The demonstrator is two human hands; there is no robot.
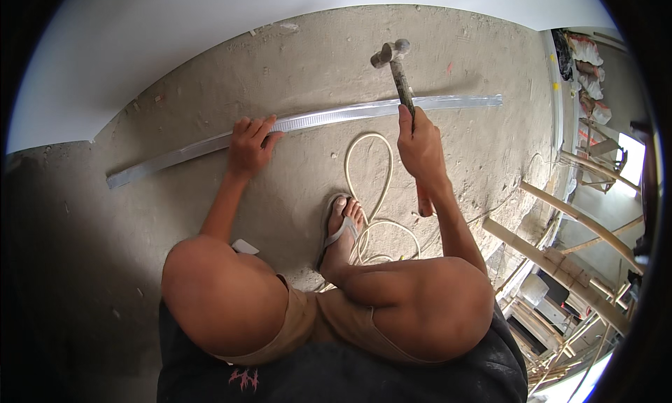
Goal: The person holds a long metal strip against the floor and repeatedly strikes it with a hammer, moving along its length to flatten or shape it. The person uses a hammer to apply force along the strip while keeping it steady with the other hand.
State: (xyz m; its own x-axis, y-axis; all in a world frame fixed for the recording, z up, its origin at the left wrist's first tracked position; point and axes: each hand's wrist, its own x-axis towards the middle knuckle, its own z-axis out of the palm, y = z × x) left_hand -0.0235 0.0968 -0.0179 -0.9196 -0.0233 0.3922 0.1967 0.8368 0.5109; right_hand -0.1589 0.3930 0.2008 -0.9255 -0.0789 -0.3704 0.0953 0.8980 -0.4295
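Note:
A long, thin metal channel strip lies across the rough concrete floor in front of me, its surface shiny, with fine ribs or slots near the middle. My left hand rests over the strip left of its middle, fingers across the far edge and thumb on the near side. In my right hand is a ball-peen hammer, gripped around its worn handle. Its steel head is raised and points away from me, beyond the strip, and the reddish handle end shows below my fist.
A pale cable lies in loops on the floor beside my sandalled foot. A white wall curves along the far side. To the right are a floor edge, bamboo poles, timber and several sacks.

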